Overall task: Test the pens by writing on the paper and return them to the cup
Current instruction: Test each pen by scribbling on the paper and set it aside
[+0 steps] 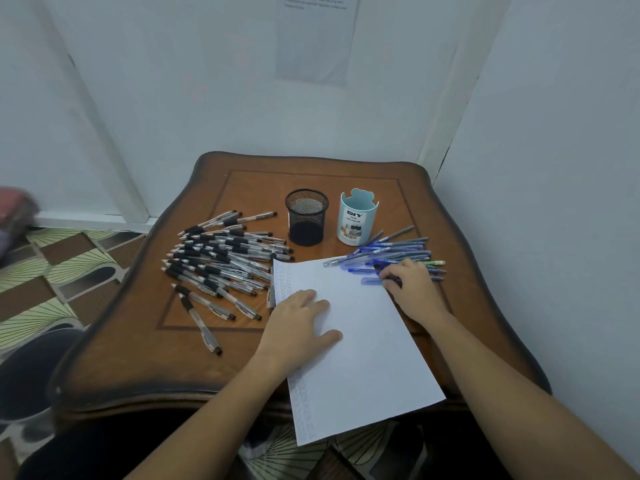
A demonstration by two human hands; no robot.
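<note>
Left hand (298, 320) spread flat, fingers released, palm down on the sheet of paper (360, 344), pinning it to the wooden counter (145, 341). Right hand (412, 282) reaching into the heap of blue pens (394, 252) at the far right corner of the sheet, fingers (389, 271) curled down onto the barrels; cannot tell whether closed on one pen or merely touching several. Light-blue cup labelled as a desk organizer (356, 220) upright just behind that heap, seemingly empty as far as the interior shows; black mesh cup (306, 218) beside it, also upright and empty. Large spread of black-grip pens (221, 261) lying to the left of the paper, a few touching or slipping under its left edge. Faint rows of marks along the left margin of the sheet. Likely trouble from here: dragging one pen out of a tangled heap and rolling its neighbours toward the near right rim of the counter and off to the floor; lifting two at once, given how closely packed the barrels lie. Near end of the sheet overhanging the counter edge, so easing off the left palm could let it tip or slide while writing. Two cups and two kinds of pen also invite a mix-up on return, or dropping an untested pen in with tested ones. A careless reach toward either cup could knock it over.
</note>
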